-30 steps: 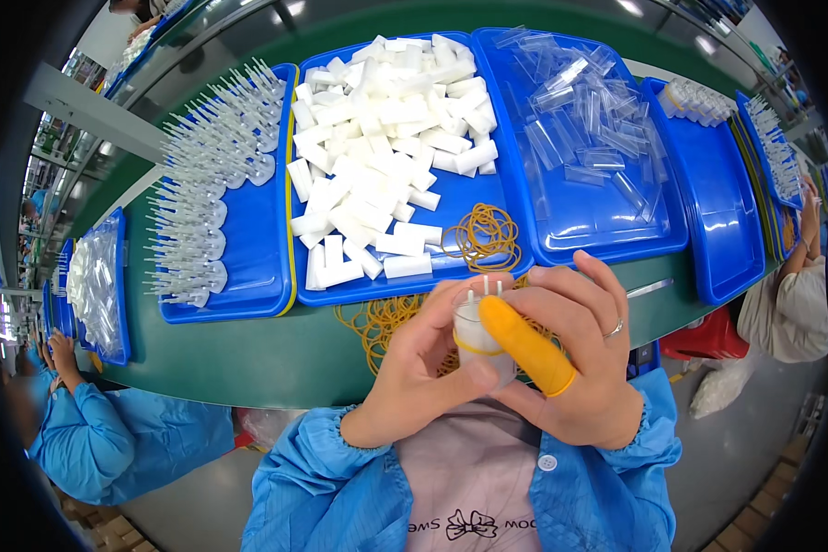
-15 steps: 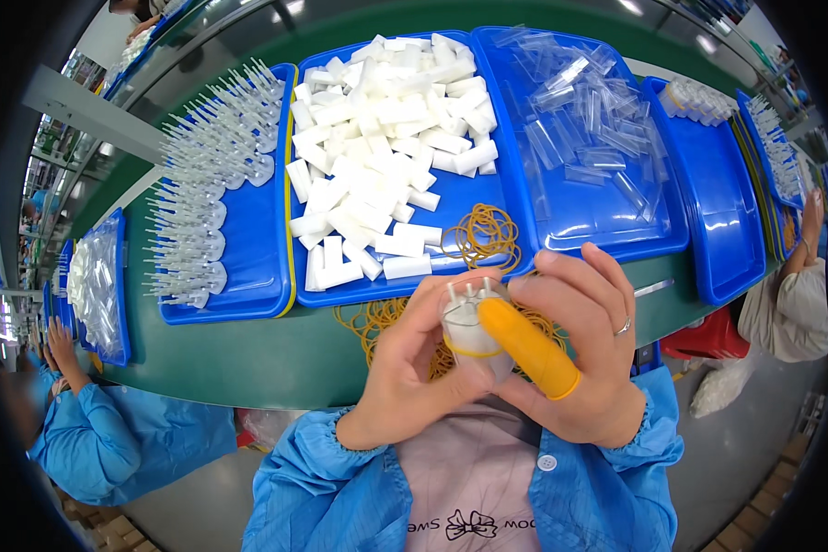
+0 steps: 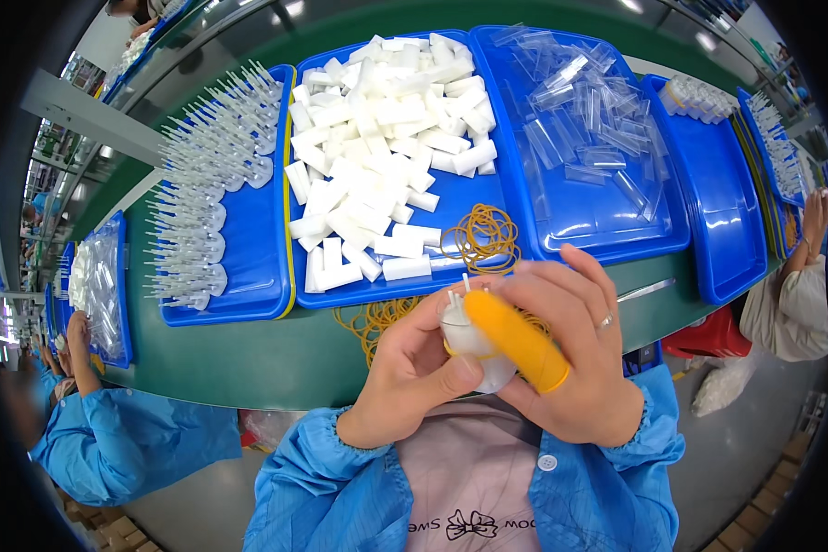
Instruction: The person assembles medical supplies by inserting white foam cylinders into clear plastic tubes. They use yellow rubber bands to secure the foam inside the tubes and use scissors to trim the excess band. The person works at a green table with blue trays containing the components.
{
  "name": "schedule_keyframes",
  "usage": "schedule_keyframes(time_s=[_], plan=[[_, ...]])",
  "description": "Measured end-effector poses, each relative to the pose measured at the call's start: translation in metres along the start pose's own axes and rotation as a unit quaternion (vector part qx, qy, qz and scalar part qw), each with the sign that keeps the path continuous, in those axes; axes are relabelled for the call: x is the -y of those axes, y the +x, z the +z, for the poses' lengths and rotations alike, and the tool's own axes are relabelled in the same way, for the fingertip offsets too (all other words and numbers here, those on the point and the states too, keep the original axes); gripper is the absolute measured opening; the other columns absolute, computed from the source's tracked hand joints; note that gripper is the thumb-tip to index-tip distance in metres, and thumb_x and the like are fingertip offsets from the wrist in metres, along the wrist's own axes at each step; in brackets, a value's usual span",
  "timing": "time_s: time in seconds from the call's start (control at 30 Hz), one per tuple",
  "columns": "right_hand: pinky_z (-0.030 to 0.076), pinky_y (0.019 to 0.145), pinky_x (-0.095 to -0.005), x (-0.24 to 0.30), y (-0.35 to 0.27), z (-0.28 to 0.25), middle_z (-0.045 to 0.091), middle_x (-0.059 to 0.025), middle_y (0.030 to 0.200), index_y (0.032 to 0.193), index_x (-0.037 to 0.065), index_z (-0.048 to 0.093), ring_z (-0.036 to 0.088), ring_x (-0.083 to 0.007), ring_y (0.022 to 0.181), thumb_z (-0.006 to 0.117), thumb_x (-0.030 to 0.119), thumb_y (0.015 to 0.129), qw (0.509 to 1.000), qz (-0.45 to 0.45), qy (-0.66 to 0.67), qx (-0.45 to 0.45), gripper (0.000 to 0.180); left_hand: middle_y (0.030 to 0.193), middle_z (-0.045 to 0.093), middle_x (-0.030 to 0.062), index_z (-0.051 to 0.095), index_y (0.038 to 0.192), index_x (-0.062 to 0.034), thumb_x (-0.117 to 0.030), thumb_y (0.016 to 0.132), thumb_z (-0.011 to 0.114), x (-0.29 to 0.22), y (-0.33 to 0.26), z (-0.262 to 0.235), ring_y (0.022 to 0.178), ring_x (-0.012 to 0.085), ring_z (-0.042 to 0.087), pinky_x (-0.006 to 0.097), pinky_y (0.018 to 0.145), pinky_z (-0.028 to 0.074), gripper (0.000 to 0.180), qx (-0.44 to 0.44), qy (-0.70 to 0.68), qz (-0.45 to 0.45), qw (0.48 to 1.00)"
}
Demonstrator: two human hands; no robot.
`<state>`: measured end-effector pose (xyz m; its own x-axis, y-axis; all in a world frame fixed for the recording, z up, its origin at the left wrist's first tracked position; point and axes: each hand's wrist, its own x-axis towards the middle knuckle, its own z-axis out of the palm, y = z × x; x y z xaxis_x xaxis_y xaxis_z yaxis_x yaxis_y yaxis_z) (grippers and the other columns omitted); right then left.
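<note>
Between my hands is a small whitish translucent cup-shaped part (image 3: 460, 337) with thin prongs on top and a yellow rubber band around its body, partly hidden by fingers. My left hand (image 3: 405, 373) is closed round its left side, the thumb lying across the front. My right hand (image 3: 593, 377) grips it from the right. An orange finger cot (image 3: 520, 342) covers the right index finger, whose tip presses at the top beside the prongs. Loose rubber bands (image 3: 368, 324) lie on the table just behind my hands.
A blue tray (image 3: 451, 198) holds white foam blocks (image 3: 377, 138) and rubber bands (image 3: 484, 235). Left of it, a tray (image 3: 248, 248) carries rows of white pronged parts (image 3: 193, 221). To the right, another tray (image 3: 570, 235) contains clear plastic sleeves (image 3: 607, 129). Co-workers sit on both sides.
My right index finger has shifted slightly left and up over the prongs, hiding more of them. The part has tilted a little. At the left, a co-worker's hand has moved beside a tray.
</note>
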<state>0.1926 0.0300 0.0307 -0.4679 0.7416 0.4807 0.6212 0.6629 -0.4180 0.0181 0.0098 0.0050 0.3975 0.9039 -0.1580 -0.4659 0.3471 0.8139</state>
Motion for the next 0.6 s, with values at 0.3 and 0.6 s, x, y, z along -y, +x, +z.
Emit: schedule_keyframes(time_s=[0.3,0.6], plan=[[0.033,0.1,-0.0481,-0.005,0.001,-0.017,0.052,-0.0027,0.119,0.11,0.009,0.062,0.047,-0.0249,0.115,0.078,0.026,0.058,0.998,-0.008,0.028,0.063,0.058,0.131,0.047,0.0073,0.03,0.14,-0.0032,-0.026,0.089,0.062,0.001,0.002,-0.002,0.12,0.017,0.046,0.033,0.1,0.037,0.064,0.011,-0.107,-0.072,0.992],[0.034,0.098,-0.0495,-0.01,0.003,-0.021,0.053,-0.0087,0.115,0.108,0.005,0.062,0.049,-0.028,0.111,0.077,0.035,0.061,0.99,0.04,0.12,0.065,0.058,0.132,0.045,0.011,0.029,0.14,-0.0023,-0.032,0.095,0.048,-0.004,0.005,0.001,0.124,0.0216,0.044,0.036,0.104,0.033,0.058,0.063,-0.15,-0.108,0.981]])
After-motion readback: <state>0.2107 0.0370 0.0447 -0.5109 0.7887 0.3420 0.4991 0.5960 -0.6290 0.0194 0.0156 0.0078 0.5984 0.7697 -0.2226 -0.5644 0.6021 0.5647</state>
